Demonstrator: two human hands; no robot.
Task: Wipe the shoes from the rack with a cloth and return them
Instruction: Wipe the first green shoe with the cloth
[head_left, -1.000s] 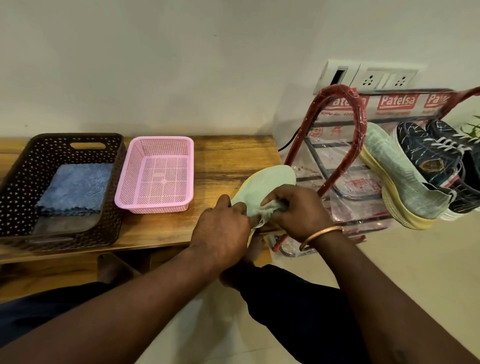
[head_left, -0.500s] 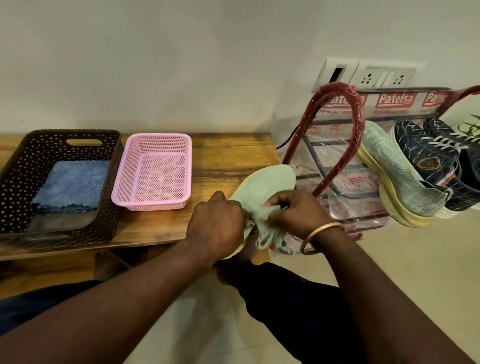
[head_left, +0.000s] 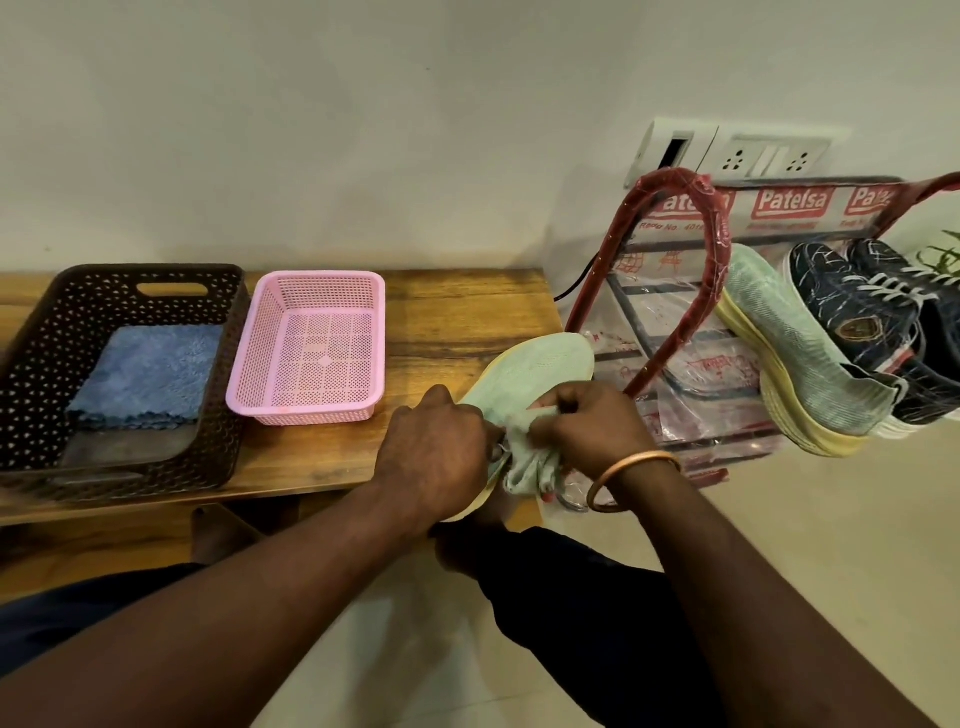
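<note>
A folded blue cloth (head_left: 148, 371) is lying in a dark brown basket (head_left: 232, 338) at the left of the worktop (head_left: 457, 312), just beside a pink basket (head_left: 306, 411). The left hand (head_left: 436, 452) is gripping the heel end of a pale green knit shoe (head_left: 540, 364) with a yellowish sole, over the worktop's right end. The right hand (head_left: 587, 426), fingers curled, is pinching a crumpled pale green cloth (head_left: 527, 470) against it. The red rack (head_left: 714, 249) is showing "Patelsa" labels (head_left: 789, 200) and holding a matching green shoe (head_left: 795, 353) and navy shoes (head_left: 852, 306).
</note>
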